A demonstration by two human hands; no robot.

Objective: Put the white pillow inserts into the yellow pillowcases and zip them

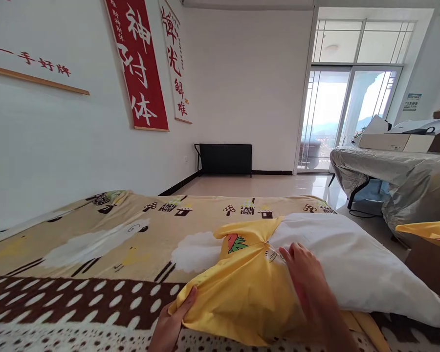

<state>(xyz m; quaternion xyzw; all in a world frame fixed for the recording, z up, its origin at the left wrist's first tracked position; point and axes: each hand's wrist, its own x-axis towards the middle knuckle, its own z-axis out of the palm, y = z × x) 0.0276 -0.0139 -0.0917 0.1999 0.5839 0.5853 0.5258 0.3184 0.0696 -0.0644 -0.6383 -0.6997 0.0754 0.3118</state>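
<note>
A white pillow (pixel 352 264) lies on the bed, its near end partly inside a yellow pillowcase (pixel 242 288) with a carrot print. My left hand (pixel 170 325) pinches the pillowcase's lower left edge, fingers closed on the fabric. My right hand (pixel 308 281) lies flat on top, fingers stretched forward where the yellow cloth meets the white pillow.
The bed carries a beige and brown patterned blanket (pixel 95 249) along a white wall with red banners (pixel 137 63). At right stands a silver-covered piece of furniture (pixel 399 176) with boxes on it. A black low radiator (pixel 225 159) and glass balcony doors (pixel 344 117) lie beyond.
</note>
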